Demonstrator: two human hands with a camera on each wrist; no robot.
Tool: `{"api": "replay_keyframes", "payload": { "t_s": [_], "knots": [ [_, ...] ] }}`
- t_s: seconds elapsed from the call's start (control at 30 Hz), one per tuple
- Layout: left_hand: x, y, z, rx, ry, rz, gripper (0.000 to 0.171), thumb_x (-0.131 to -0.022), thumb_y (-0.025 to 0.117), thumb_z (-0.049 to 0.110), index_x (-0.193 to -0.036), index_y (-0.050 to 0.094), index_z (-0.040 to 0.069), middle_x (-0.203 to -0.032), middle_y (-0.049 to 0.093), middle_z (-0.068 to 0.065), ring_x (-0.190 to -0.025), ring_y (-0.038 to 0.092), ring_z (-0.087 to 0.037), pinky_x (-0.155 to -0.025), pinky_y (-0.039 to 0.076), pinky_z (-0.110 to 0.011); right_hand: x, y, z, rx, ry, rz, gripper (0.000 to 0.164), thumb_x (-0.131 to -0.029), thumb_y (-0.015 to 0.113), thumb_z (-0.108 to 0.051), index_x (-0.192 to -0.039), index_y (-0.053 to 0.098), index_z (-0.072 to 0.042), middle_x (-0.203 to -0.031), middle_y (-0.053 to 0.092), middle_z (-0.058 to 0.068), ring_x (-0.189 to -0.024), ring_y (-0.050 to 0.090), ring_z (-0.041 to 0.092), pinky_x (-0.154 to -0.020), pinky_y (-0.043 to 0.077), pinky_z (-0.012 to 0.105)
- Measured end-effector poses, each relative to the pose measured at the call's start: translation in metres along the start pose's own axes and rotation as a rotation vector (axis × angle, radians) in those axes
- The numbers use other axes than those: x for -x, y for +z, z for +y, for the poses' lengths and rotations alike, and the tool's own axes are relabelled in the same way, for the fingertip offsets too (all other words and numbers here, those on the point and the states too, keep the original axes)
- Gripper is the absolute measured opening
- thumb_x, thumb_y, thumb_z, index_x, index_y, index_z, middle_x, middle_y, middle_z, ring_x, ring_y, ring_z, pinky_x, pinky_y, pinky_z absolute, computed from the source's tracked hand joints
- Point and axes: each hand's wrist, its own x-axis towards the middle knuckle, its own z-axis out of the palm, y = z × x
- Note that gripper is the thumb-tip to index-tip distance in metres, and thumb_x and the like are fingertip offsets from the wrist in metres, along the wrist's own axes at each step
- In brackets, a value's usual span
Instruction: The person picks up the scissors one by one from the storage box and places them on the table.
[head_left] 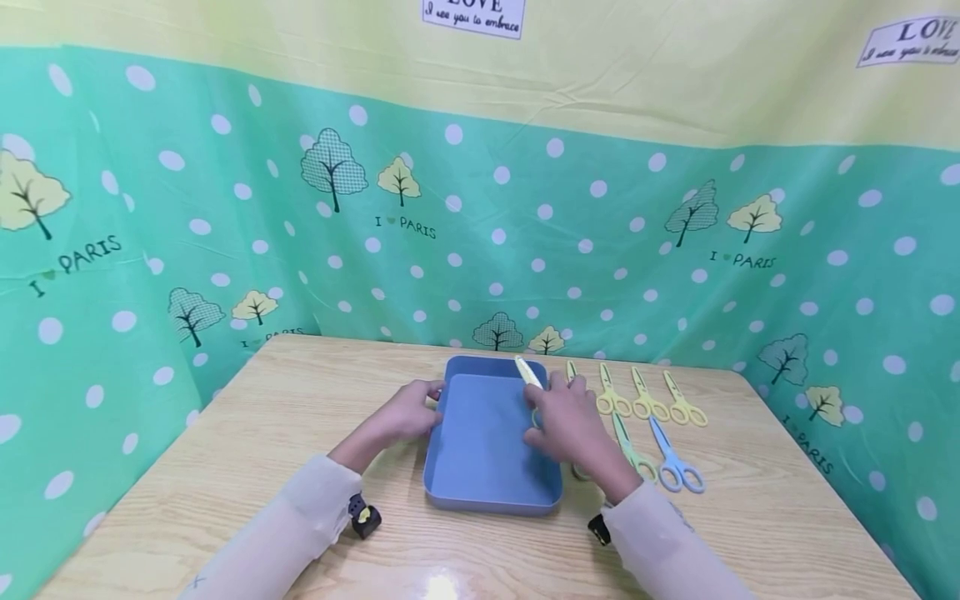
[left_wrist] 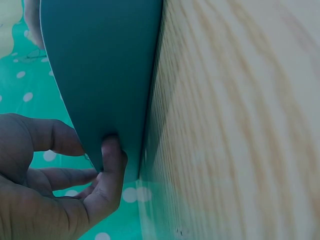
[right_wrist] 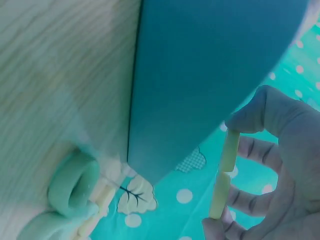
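A blue rectangular tray (head_left: 487,442) rests on the wooden table. My left hand (head_left: 408,412) pinches its left wall; in the left wrist view the thumb (left_wrist: 112,155) presses the outer side of the tray (left_wrist: 102,75) while fingers reach over the rim. Above the tray's right side, my right hand (head_left: 573,421) holds a pair of pale yellow scissors (head_left: 527,372), blades pointing away and up. The right wrist view shows the handles of these scissors (right_wrist: 227,160) between thumb and fingers, next to the tray's wall (right_wrist: 200,75). The hand hides much of them in the head view.
Right of the tray lie several yellow scissors (head_left: 649,407) in a back row, one partly behind my right hand. Nearer are green scissors (head_left: 637,463) and blue scissors (head_left: 678,473); another handle (head_left: 580,473) is mostly hidden. A patterned green curtain (head_left: 420,275) hangs behind the table.
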Motion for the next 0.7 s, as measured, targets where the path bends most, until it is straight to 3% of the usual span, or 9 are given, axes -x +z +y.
{"api": "replay_keyframes", "payload": {
  "t_s": [0.33,0.7],
  "knots": [
    [0.0,0.0,0.001,-0.01,-0.005,0.001,0.07,-0.075,0.052,-0.009,-0.143,0.038,-0.001,-0.121,0.053,-0.021,-0.062,0.056,-0.02,-0.052,0.049,-0.03,0.018,-0.008,0.022,-0.062,0.031,0.051,0.037,-0.064,0.075,-0.035,-0.096,0.063,-0.022,-0.098,0.05,0.011,-0.083,0.041,0.032,-0.063,0.038,0.039],
    [0.0,0.001,0.0,-0.008,-0.011,0.009,0.069,-0.075,0.053,-0.009,-0.142,0.041,0.0,-0.12,0.053,-0.02,-0.065,0.056,-0.02,-0.054,0.05,-0.031,0.036,-0.011,0.061,-0.046,0.083,0.092,0.036,-0.067,0.073,-0.033,-0.098,0.062,-0.019,-0.096,0.049,0.015,-0.08,0.042,0.036,-0.056,0.036,0.038]
  ]
}}
